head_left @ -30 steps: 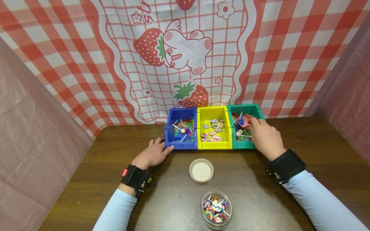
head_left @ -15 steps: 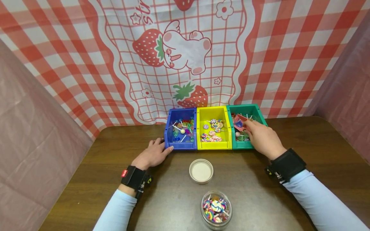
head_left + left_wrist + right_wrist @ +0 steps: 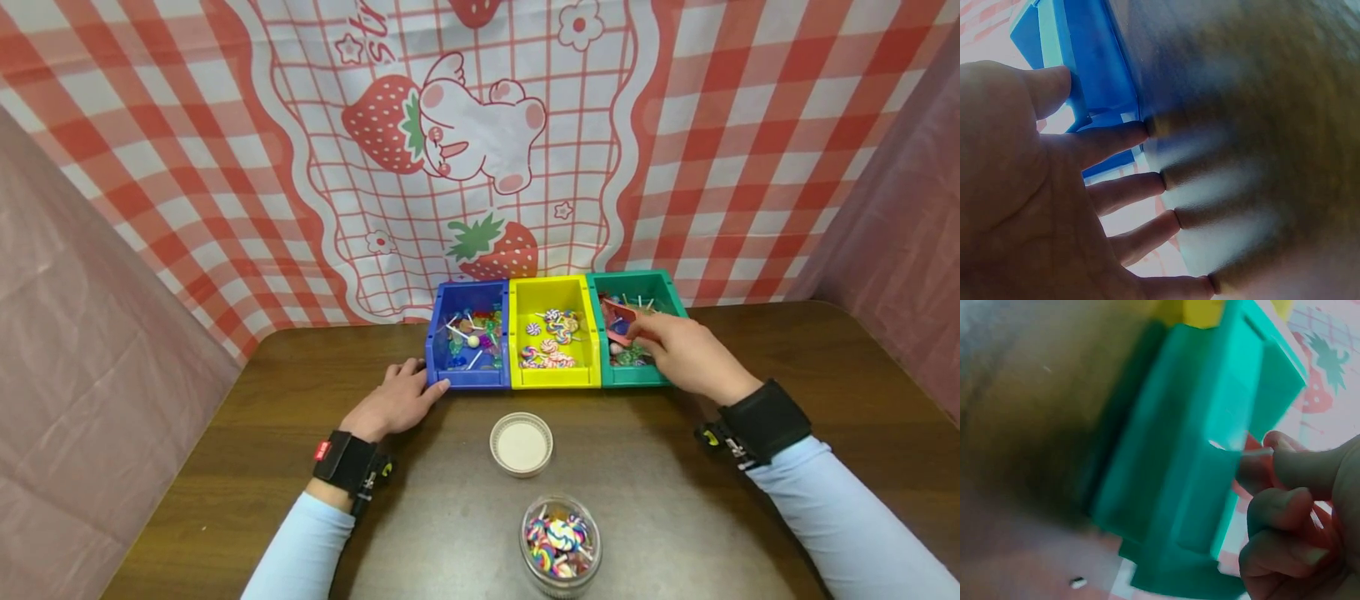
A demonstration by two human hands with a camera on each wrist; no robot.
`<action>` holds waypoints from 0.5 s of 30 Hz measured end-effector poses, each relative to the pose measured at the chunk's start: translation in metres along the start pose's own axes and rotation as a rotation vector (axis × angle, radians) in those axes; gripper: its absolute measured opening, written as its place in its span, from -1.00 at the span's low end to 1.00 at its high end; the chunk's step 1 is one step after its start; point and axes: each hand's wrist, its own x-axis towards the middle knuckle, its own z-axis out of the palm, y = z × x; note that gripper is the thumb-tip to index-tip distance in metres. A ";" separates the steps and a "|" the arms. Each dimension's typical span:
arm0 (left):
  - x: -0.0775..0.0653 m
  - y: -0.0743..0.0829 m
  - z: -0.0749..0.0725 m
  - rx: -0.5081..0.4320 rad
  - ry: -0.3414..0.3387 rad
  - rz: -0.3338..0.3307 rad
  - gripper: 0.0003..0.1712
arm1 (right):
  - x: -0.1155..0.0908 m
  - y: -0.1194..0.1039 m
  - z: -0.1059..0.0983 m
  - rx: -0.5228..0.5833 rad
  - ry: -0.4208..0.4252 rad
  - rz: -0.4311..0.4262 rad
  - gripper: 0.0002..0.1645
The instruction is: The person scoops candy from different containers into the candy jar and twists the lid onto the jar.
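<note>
My right hand reaches over the front of the green bin and pinches a small pink scoop. The scoop is tilted against the bin's left side, among lollipops and colourful candy pieces; something blue lies in it. In the right wrist view, the fingers curl beside the bin's front wall, which hides most of the scoop. At the left, my left hand rests by the blue bin. In the left wrist view, its straight fingers touch the tabletop and the thumb lies near the bin's edge.
Between the two bins stands a yellow bin with swirl lollipops. A round white lid lies in front of it. Nearer, a clear jar holds swirl candies. A checked strawberry cloth hangs behind the bins.
The pink scoop has moved left inside the green bin and changed its tilt. My right wrist has swung slightly to the right. The left hand has stayed in place.
</note>
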 end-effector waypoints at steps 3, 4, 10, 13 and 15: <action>0.000 -0.001 0.000 -0.002 0.004 0.003 -0.24 | 0.002 -0.001 0.002 0.009 -0.009 -0.001 -0.81; 0.000 -0.002 0.001 -0.003 0.005 0.002 -0.24 | 0.002 -0.002 0.002 0.022 -0.009 0.002 -0.80; 0.000 -0.002 0.001 0.001 0.003 0.004 -0.24 | -0.002 -0.001 -0.008 0.128 -0.033 0.088 -0.73; 0.000 -0.001 0.000 0.001 0.002 0.004 -0.24 | -0.003 -0.002 -0.012 0.198 -0.050 0.158 -0.66; 0.000 -0.001 0.000 0.002 0.003 0.005 -0.24 | -0.004 -0.003 -0.013 0.248 -0.053 0.201 -0.64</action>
